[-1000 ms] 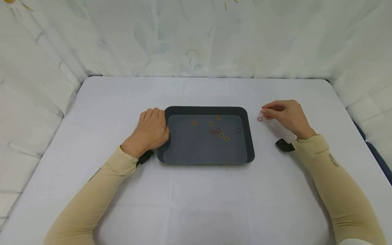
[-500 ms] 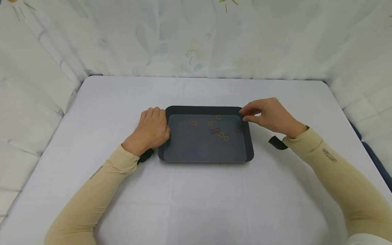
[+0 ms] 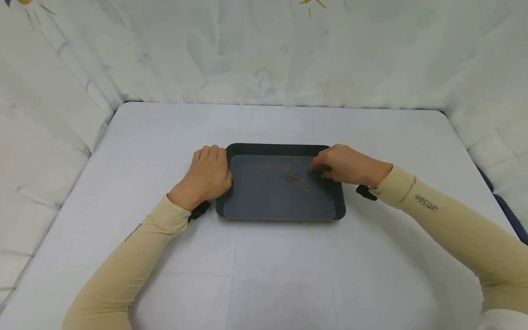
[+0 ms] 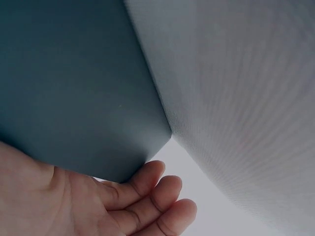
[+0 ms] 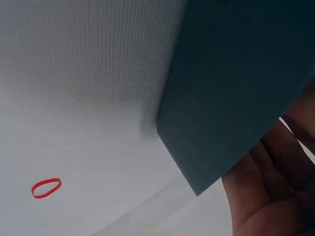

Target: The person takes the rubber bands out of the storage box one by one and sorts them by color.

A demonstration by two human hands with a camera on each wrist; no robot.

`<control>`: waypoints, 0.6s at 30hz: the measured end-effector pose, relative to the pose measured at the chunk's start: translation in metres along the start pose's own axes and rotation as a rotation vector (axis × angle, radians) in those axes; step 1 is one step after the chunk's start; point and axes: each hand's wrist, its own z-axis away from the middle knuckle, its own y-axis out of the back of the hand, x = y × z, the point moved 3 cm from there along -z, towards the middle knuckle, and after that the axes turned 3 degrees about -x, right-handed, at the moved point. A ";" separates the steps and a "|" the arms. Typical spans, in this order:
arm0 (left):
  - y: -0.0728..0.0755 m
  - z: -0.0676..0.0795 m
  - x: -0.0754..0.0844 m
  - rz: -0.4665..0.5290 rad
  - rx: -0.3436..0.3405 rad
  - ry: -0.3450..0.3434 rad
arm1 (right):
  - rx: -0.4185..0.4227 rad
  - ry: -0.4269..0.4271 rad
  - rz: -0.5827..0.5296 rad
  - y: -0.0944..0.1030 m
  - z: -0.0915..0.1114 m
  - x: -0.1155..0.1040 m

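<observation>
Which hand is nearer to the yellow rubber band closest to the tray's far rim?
The right hand: it is over the tray, just right of the yellow rubber band. The left hand is farther, gripping the tray's left end.

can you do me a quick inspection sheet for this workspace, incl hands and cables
Surface: white-covered table, faint creases.
Job's things: dark grey tray; in it, five yellow bands and two red bands visible, more possibly hidden by a hand. Another red band lies on the table outside the tray, seen in the right wrist view.
Clutter: nothing seen.
Grippers: bare hands; left hand grips the tray's left end, right hand reaches over its right end, grip unclear.
Cables: nothing seen.
Surroundings: pale patterned fabric behind and at both sides.
</observation>
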 end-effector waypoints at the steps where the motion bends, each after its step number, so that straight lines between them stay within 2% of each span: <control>1: 0.000 0.000 0.000 0.001 0.000 0.001 | -0.018 -0.003 0.015 -0.001 0.000 0.000; 6: 0.000 0.000 0.002 0.000 0.009 0.001 | -0.065 0.008 0.068 -0.003 -0.002 0.000; 18: 0.000 0.002 0.002 -0.009 0.021 0.003 | -0.088 0.054 0.070 -0.002 -0.005 0.002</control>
